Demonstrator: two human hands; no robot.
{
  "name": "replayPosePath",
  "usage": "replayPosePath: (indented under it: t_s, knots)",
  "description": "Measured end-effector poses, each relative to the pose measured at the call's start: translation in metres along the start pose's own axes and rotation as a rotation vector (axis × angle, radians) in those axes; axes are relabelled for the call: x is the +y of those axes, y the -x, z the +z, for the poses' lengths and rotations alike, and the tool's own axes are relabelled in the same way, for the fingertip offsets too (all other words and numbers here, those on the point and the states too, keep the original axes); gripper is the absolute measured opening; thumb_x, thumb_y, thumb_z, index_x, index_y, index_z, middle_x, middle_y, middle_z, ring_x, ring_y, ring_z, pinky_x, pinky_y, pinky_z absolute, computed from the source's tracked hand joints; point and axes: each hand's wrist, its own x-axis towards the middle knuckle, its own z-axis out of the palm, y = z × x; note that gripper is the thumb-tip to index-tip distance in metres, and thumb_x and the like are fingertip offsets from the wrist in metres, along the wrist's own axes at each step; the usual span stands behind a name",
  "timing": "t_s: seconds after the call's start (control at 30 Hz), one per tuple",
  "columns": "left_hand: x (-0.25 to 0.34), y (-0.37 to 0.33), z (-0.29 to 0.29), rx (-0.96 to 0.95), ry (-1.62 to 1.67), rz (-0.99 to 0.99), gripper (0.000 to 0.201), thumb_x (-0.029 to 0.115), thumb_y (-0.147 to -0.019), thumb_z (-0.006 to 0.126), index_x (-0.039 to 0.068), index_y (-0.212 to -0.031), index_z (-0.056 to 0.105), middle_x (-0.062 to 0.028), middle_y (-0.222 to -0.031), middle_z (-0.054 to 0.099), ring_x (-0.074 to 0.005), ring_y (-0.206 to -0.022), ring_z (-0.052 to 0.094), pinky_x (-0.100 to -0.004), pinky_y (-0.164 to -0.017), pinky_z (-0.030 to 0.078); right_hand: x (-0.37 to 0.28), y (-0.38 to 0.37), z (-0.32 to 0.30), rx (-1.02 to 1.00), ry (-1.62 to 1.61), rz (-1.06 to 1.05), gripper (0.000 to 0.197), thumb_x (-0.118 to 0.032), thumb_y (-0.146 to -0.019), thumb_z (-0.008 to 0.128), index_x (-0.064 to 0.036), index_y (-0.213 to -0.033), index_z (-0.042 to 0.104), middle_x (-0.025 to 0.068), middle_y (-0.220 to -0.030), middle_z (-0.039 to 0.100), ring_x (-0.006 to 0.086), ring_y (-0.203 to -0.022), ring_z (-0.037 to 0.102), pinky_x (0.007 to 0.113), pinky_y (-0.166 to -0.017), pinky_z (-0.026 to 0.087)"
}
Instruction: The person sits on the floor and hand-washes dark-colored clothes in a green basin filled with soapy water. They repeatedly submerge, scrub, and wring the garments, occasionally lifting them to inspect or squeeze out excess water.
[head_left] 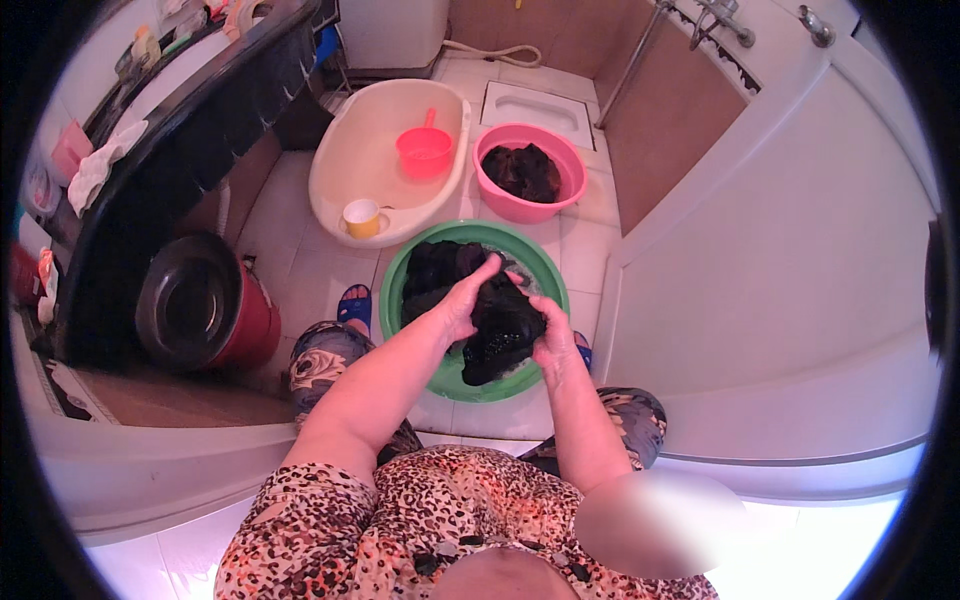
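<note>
Between my two hands is a wet black garment point(500, 330), lifted a little over a round green basin point(552, 275). My left hand point(465, 305) grips its left side, thumb pointing away from me. On the right side my right hand point(550, 330) is closed round the cloth. More dark cloth point(435, 270) lies bunched in the left part of the basin, and whether it is one piece with the garment I cannot tell. Sudsy water point(520, 270) shows at the basin's far right.
Beyond the green basin stand a cream baby bathtub point(340, 150) holding a red dipper point(425, 150) and a yellow cup point(361, 218), and a pink basin point(520, 212) with dark cloth. A red bucket point(255, 320) with a black basin point(190, 305) is at left. A white door point(780, 270) borders the right.
</note>
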Motion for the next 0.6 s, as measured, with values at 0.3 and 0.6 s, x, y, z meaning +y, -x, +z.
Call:
replayPosePath:
  t_s: [0.3, 0.6]
  knots:
    - [-0.066, 0.020, 0.051, 0.068, -1.444, 1.166, 0.020, 0.021, -0.073, 0.074, 0.005, -0.075, 0.063, -0.0110, -0.076, 0.054, -0.0264, -0.077, 0.057, -0.0363, -0.068, 0.050, 0.032, -0.025, -0.028, 0.180, -0.287, -0.195, 0.030, -0.038, -0.095, 0.046, -0.0119, -0.089, 0.059, 0.0056, -0.084, 0.061, 0.0234, -0.085, 0.059, 0.039, -0.077, 0.049]
    - [-0.047, -0.038, -0.012, 0.654, -1.499, 0.959, 0.030, 0.024, -0.083, 0.064, 0.004, -0.060, 0.061, -0.0144, -0.071, 0.061, -0.0342, -0.066, 0.061, -0.0441, -0.059, 0.050, 0.042, -0.015, 0.018, 0.317, -0.045, -0.043, 0.032, -0.031, -0.096, 0.043, -0.0082, -0.109, 0.060, 0.0079, -0.102, 0.064, 0.0213, -0.091, 0.062, 0.037, -0.078, 0.052]
